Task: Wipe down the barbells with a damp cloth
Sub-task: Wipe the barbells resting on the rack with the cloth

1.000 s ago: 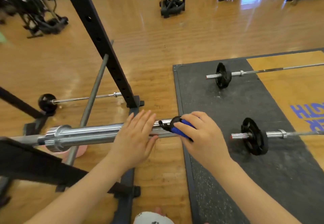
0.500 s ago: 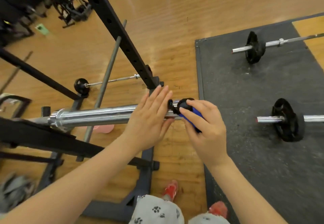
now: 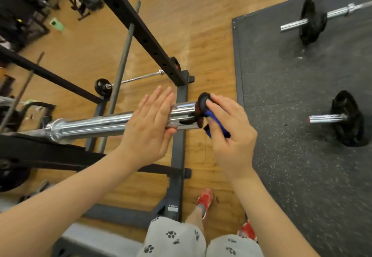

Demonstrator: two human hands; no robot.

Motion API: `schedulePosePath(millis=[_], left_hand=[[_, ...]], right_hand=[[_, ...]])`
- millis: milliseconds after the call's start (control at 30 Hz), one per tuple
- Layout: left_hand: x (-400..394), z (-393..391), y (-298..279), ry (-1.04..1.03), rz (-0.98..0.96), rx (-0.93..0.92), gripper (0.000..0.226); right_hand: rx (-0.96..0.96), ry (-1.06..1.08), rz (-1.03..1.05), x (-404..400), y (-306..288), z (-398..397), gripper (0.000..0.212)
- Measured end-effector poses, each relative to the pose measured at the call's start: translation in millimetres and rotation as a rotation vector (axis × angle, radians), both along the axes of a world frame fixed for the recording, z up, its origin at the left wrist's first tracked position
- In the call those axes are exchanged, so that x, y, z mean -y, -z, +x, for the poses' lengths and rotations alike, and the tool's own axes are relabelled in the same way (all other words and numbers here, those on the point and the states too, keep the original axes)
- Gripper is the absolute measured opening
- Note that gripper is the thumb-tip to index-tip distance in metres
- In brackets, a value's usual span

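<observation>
Barbell (image 3: 112,124) sleeve, chrome and glossy, resting on the rack (image 3: 50,152)
My left hand (image 3: 149,124) lies flat on it; my right hand (image 3: 229,134) pinches a black-and-blue collar (image 3: 203,103) at its end

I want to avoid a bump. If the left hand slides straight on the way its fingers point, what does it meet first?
Probably the black rack upright. The left hand lies flat over the chrome barbell sleeve, fingers pointing up and away across it, towards the upright's foot. Depth is unclear, so it might pass above.
</observation>
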State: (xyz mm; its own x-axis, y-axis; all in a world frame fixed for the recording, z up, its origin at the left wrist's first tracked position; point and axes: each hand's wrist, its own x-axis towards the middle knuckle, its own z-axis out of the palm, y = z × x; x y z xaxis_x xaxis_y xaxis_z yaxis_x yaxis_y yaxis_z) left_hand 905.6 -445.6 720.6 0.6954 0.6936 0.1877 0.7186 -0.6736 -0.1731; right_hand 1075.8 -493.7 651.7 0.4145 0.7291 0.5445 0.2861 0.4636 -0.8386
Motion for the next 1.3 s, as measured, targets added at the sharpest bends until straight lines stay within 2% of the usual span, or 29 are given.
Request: schedulePosePath(millis=[133,300,433,567,633,800,933,1100,1300], left_hand=[[0.8,-0.6,0.9,-0.005,-0.008,0.002,0.057],[0.8,-0.9,1.6,-0.005,0.017,0.019,0.057],[0.3,-1.8,3.6,0.002,0.027,0.019,0.057],[-0.7,-1.6,4.6,0.005,0.038,0.009,0.057],[-1.1,-1.4,4.1,0.011,0.046,0.013,0.057],[-1.9,-1.9,6.3,0.016,0.051,0.010,0.058],[-2.7,-2.0,7.2,0.021,0.065,0.009,0.058],[-2.9,-3.2,8.0,0.026,0.076,0.002,0.059],[-2.7,-2.9,7.6,0.027,0.081,0.010,0.058]], right_hand=[[0.016,-0.107,0.010,12.4,4.4,-9.4,0.031],[0.102,-0.017,-0.006,7.1,6.0,-3.8,0.031],[0.165,-0.047,0.034,11.4,9.6,-9.9,0.029],[0.265,0.013,-0.041,12.2,17.3,4.2,0.029],[0.252,0.037,-0.036,2.7,6.3,2.6,0.029],[0.225,-0.102,-0.019,21.1,9.4,-1.4,0.030],[0.213,-0.001,-0.063,10.8,2.0,3.9,0.030],[0.219,-0.070,-0.030,22.0,8.0,-5.4,0.032],[0.190,0.015,-0.033,7.2,-3.0,-3.6,0.029]])
